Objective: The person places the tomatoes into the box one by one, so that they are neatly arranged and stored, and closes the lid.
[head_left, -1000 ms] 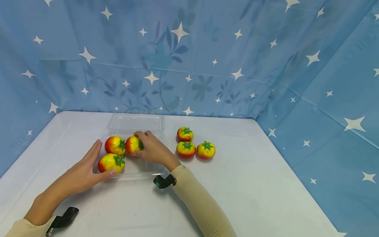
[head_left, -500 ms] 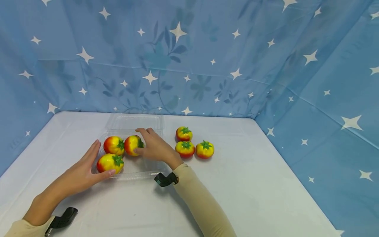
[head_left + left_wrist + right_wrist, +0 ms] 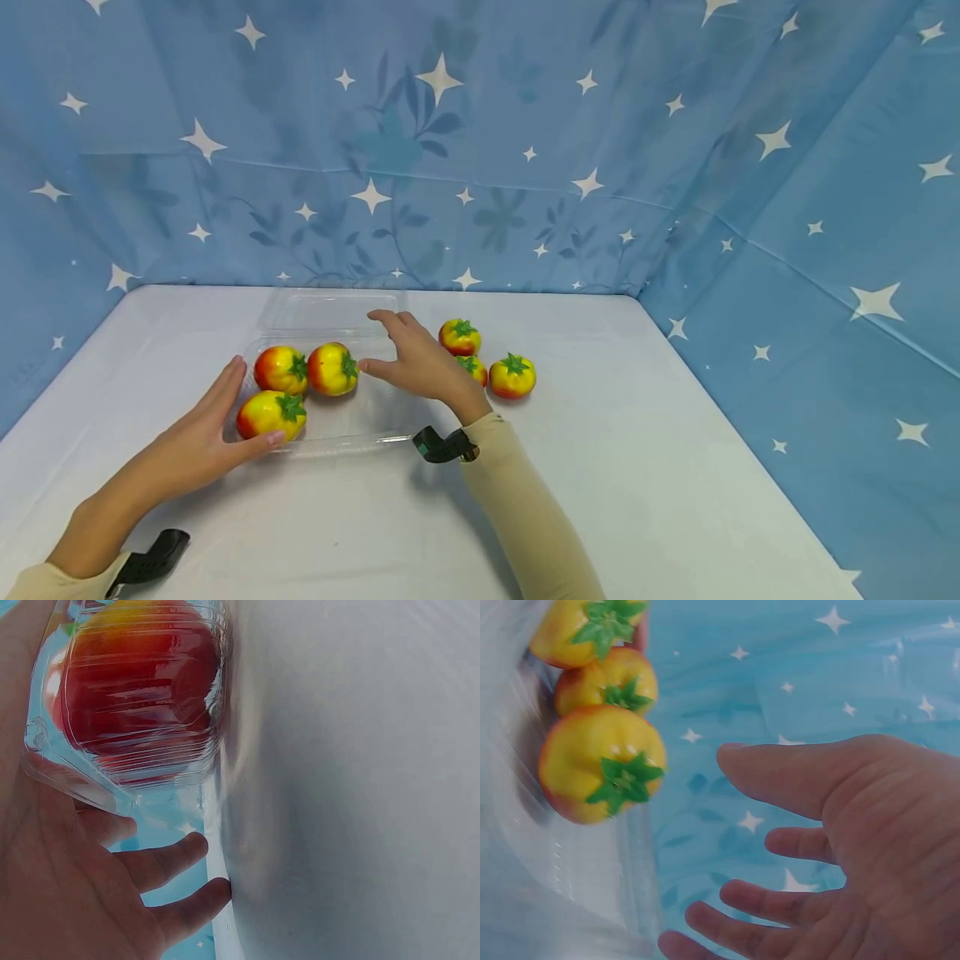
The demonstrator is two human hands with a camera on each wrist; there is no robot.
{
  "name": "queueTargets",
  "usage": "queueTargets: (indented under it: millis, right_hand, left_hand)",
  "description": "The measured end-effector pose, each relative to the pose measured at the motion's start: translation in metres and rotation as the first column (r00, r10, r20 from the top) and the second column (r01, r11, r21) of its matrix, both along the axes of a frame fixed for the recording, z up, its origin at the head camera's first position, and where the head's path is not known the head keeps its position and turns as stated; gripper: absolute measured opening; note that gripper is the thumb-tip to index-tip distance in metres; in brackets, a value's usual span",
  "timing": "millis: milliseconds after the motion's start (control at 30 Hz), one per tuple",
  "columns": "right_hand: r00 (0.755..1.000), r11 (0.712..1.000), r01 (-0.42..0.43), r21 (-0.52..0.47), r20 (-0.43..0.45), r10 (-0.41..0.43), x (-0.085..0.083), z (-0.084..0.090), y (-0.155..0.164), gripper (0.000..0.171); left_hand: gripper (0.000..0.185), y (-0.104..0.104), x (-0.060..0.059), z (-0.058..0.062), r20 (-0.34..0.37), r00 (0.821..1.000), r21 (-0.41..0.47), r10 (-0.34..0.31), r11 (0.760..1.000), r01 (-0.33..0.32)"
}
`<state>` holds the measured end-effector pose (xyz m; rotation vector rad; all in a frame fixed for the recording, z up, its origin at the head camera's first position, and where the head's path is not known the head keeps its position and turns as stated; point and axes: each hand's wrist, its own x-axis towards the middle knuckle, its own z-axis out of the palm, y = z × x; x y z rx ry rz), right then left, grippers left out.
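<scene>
Three glossy red-and-yellow toy tomatoes with green stalks already inside the clear, shallow plastic clamshell tray (image 3: pixel 337 425) on the white tabletop (image 3: pixel 637 467): one at the near left corner (image 3: pixel 272 414), two side by side behind it (image 3: pixel 281 369) (image 3: pixel 332 368). Three more of the same outside, just right of the tray: the far one (image 3: pixel 460 337), the right one (image 3: pixel 512 376), and a third (image 3: pixel 474 368) half hidden behind the right wrist. By that count about half packed, with the hinged lid (image 3: pixel 330 310) lying flat and open behind.

Left hand (image 3: pixel 197 442) flat against the tray's near left corner, fingers straight, steadying and grasping nothing. Right hand (image 3: pixel 416 362) released and empty, fingers spread, over the tray's right side, just clear of the nearest tomato.

Seen only from the left wrist: the ribbed tray wall (image 3: pixel 142 750) pressed to the palm, a red tomato behind it. Seen only from the right wrist: the empty palm (image 3: pixel 840 847), with the three packed tomatoes in a row beside it. Loose tomatoes visible from the head alone.
</scene>
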<state>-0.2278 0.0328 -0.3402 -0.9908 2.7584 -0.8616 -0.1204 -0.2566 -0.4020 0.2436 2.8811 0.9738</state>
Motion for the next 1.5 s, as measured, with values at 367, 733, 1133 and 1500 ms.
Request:
queueTargets:
  millis: [367,733,1133,1500]
  right_hand:
    - [0.993,0.995,0.1,0.013,0.066,-0.1,-0.001,0.01,0.038,0.077]
    - [0.959,0.971,0.235,0.04,0.155,-0.239,-0.004,0.007,0.101,0.087]
    - [0.894,0.932,0.3,0.204,0.282,-0.349,-0.019,-0.01,0.149,0.086]
    - [0.911,0.937,0.243,0.249,0.274,-0.309,-0.032,-0.032,0.166,0.069]
  left_hand:
    - [0.112,0.001,-0.001,0.0,0.001,1.0,-0.002,-0.012,1.0,0.012]
    - [0.114,-0.004,-0.002,-0.002,0.011,1.0,-0.005,-0.019,1.0,0.019]
    - [0.116,-0.005,-0.005,-0.004,0.021,0.999,0.008,-0.027,1.0,0.027]
    - [0.116,-0.005,-0.005,-0.002,0.026,0.999,0.003,-0.026,1.0,0.026]
